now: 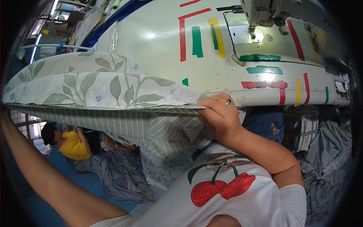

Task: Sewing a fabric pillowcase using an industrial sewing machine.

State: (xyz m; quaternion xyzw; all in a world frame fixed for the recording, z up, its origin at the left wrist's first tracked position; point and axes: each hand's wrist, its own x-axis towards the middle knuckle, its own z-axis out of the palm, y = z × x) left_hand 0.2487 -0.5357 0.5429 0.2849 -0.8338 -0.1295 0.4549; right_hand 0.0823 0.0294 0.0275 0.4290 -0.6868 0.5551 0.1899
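Observation:
A white fabric panel with grey-green leaves and pale flowers (98,92) lies along the front edge of the sewing table (151,45). Under it, a grey-green striped fabric layer (124,123) hangs over the edge in folds. My right hand (224,119) is closed on the right corner of the fabric, pinching the edges between thumb and fingers; a ring shows on one finger. Stretched far to the left, my left hand (5,112) is at the fabric's other end, its fingers lost at the dark rim of the picture. Between both hands the edge runs nearly straight.
A sewing machine head (264,15) with its needle plate (242,34) stands at the back right. Coloured tape strips (196,41) mark the tabletop. Heaped grey cloth (117,174) lies below left, near a person in a yellow shirt (77,145). More cloth (329,147) hangs at right.

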